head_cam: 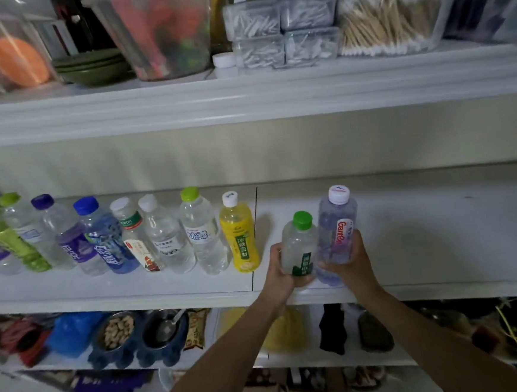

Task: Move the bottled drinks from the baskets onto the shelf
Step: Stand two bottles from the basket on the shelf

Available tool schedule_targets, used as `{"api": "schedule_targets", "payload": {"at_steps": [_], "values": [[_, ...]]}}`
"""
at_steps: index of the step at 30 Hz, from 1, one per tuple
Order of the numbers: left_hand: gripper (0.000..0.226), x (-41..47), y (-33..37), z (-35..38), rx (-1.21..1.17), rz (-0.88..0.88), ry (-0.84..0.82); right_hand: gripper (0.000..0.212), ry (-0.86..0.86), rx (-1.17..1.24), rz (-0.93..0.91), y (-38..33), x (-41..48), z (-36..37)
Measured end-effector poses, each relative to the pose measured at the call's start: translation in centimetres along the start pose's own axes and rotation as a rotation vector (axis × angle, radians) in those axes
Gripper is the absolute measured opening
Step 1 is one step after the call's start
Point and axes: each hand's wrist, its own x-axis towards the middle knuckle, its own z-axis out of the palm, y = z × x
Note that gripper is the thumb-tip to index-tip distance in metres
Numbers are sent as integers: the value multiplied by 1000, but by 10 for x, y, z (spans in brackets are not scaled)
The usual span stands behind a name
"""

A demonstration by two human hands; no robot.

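Note:
My left hand (278, 274) grips a small clear bottle with a green cap (298, 242), upright at the front of the white middle shelf (440, 243). Beside it my right hand (353, 262) grips a taller pale purple bottle with a white cap (337, 226), also upright. The two bottles nearly touch. Whether their bases rest on the shelf I cannot tell. To their left a row of several bottles stands on the shelf, ending with a yellow drink bottle (240, 233) and a clear bottle with a lime cap (201, 231). No basket is in view.
The shelf to the right of the purple bottle is bare. The upper shelf (243, 98) carries clear tubs of cotton swabs (391, 15), small boxes and green bowls (92, 66). The lower shelf holds pet bowls (138, 338), snack packs and dark clutter.

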Motion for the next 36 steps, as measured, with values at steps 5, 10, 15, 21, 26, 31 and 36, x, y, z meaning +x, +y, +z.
{"api": "schedule_targets", "payload": {"at_steps": [5,10,15,21,26,31,36], "values": [[75,10,-2,-10,95,10,-5,73,-98,-66,-4,-3,-4,-3],[77,16,-11,-9,395,138,160,46,-120,-222,-11,4,-2,-7],[83,11,-24,5,579,197,372,38,-63,-363,-69,10,2,-1],[64,17,-17,-2,631,147,357,48,-57,-418,-63,10,18,10],[59,21,-9,-6,685,128,345,54,-27,-432,-48,10,27,19],[61,24,-10,-7,727,106,332,56,2,-448,-31,9,25,23],[60,32,-8,-9,754,82,309,54,16,-463,-18,9,24,24]]}}
